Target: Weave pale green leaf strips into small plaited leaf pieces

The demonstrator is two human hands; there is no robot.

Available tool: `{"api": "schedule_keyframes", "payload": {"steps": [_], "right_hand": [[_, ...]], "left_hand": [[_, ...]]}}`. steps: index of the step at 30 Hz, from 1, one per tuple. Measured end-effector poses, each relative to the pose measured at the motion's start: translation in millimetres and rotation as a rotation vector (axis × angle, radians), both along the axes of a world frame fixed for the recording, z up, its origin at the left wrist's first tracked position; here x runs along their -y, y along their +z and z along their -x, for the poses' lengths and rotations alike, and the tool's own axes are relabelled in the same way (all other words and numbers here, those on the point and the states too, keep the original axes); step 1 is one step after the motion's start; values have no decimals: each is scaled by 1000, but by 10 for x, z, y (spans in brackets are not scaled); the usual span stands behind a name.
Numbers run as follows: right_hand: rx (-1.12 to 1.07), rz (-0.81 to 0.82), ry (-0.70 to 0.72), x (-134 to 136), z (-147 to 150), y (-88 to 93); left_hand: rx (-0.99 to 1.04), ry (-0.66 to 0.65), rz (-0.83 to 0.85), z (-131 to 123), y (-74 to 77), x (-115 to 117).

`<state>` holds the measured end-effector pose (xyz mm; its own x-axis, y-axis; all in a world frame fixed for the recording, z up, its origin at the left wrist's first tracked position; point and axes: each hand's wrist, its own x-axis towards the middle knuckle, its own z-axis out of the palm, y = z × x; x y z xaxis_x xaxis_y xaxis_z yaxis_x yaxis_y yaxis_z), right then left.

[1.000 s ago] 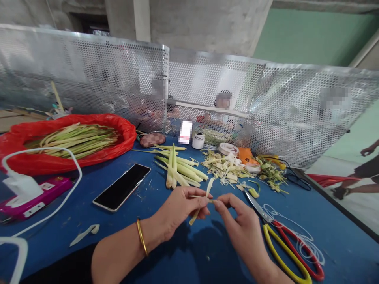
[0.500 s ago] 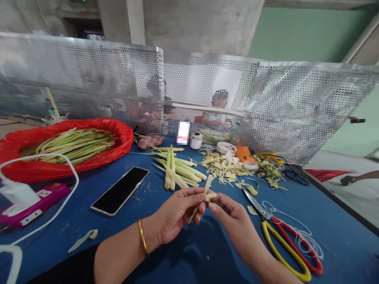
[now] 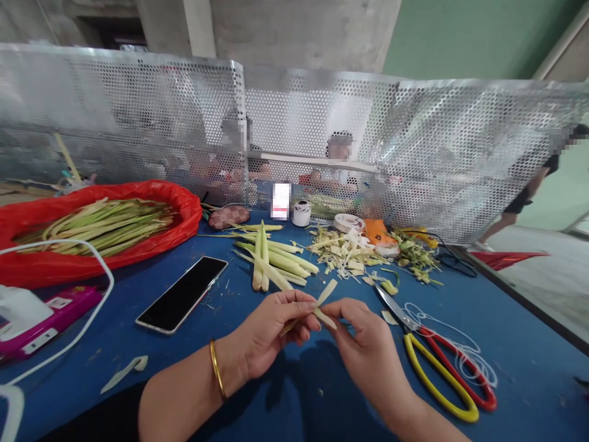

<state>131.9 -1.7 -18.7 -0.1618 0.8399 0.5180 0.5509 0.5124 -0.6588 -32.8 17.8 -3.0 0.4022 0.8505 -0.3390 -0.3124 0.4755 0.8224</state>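
Pale green leaf strips (image 3: 327,293) cross one another between my two hands, above the blue table. My left hand (image 3: 275,328), with a gold bangle at the wrist, pinches the strips between thumb and fingers, and thin stems stick out below its fingers. The thumb and forefinger of my right hand (image 3: 363,334) close on a strip end pointing down to the right. Just beyond my hands lies a stack of thick green stalks (image 3: 280,261). Scissors (image 3: 437,353) with one red and one yellow handle rest to the right, beside white string (image 3: 473,356).
A red bag (image 3: 184,230) of long leaves, a power strip (image 3: 55,319) and a phone (image 3: 181,294) are on the left. Behind are leaf scraps (image 3: 343,252), a tape roll (image 3: 348,222) and a perforated metal screen (image 3: 304,110). A person (image 3: 529,184) stands beyond, at right.
The strips have turned, with one end now pointing down toward my right hand. A person has come into view at the far right. The view has shifted slightly.
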Motion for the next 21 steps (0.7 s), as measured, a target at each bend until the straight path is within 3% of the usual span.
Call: {"api": "schedule_keyframes", "payload": {"steps": [3, 6, 10, 17, 19, 21], "right_hand": [[158, -269, -26, -25, -8, -3], [224, -373, -31, -51, -17, 4], [235, -402, -37, -49, -23, 2], [231, -375, -18, -21, 4, -9], [214, -381, -28, -15, 7, 2], [201, -374, -40, -6, 9, 19]], "left_hand": [[24, 21, 57, 5, 18, -11], [-59, 1, -49, 16, 51, -27], [-273, 34, -286, 17, 85, -37], [-305, 44, -515, 8, -1, -68], [-303, 46, -530, 17, -11, -81], [-275, 44, -434, 23, -4, -87]]}}
